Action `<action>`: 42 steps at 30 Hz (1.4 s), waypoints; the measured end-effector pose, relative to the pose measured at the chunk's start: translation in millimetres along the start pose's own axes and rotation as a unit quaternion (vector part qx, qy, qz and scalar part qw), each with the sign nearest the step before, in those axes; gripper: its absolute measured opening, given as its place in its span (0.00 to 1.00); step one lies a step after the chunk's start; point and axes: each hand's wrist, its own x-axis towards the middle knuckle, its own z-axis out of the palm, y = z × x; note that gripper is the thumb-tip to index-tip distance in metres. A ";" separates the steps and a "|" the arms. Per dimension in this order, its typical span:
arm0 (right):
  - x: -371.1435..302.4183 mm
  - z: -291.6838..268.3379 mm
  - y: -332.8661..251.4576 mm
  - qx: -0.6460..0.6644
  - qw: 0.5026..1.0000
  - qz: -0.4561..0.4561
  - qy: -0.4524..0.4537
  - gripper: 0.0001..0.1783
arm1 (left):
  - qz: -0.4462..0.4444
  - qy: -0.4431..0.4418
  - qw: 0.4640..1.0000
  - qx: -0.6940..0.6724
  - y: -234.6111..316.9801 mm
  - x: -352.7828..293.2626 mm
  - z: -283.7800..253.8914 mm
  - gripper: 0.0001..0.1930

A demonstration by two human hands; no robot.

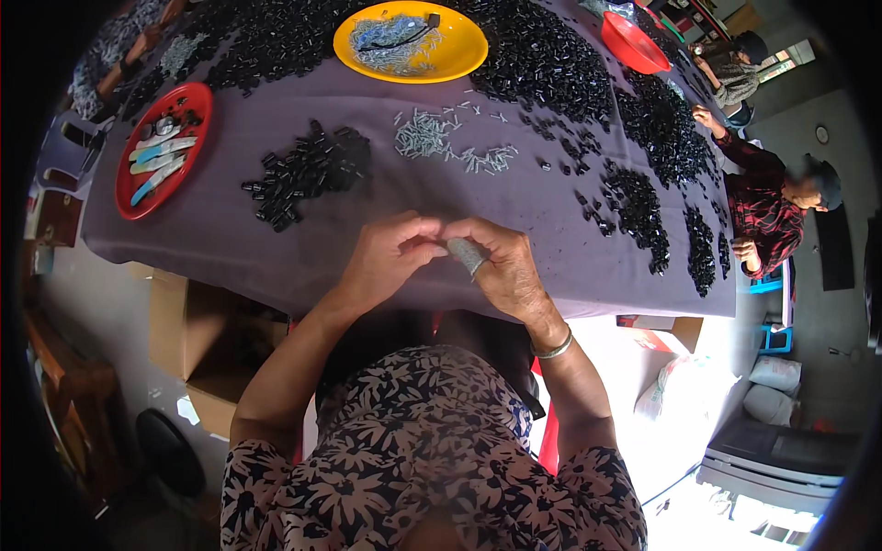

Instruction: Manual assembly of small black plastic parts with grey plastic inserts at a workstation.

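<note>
My left hand (390, 260) and my right hand (496, 266) meet fingertip to fingertip above the near edge of the cloth-covered table (551, 266). Both are closed in a pinch; whatever lies between the fingers is too small or hidden to make out. Grey wrapping covers my right thumb, and a bangle circles that wrist. Just beyond my left hand lies a heap of small black cylindrical parts (299, 174). Farther off, straight ahead of my hands, small pale clear pieces (427, 135) are scattered in a loose pile.
A red tray (125, 188) of blue-and-white handled tools sits at the left. A yellow plate (344, 46) holds clear pieces at the far side. Large heaps of black parts (542, 69) spread behind and right. A person in a checked shirt (767, 207) works at the right edge. An open cardboard box (168, 321) stands lower left.
</note>
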 end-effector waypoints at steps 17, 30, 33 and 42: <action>112.9 -98.4 81.5 -0.446 0.877 -0.177 -0.036 0.12 | 0.129 -0.006 0.960 0.248 -10.9 3.9 1.5 0.09; 136.6 -100.8 81.4 -0.514 0.845 -0.117 -0.092 0.05 | 0.139 -0.029 0.961 0.237 -18.5 2.5 4.2 0.06; 129.2 -103.2 70.0 -0.429 0.898 -0.084 -0.037 0.05 | 0.147 -0.022 0.960 0.236 -15.7 -1.0 4.8 0.06; 106.9 -117.3 90.4 -0.134 0.986 -0.031 0.090 0.04 | 0.123 -0.021 0.963 0.237 -10.1 3.9 5.1 0.06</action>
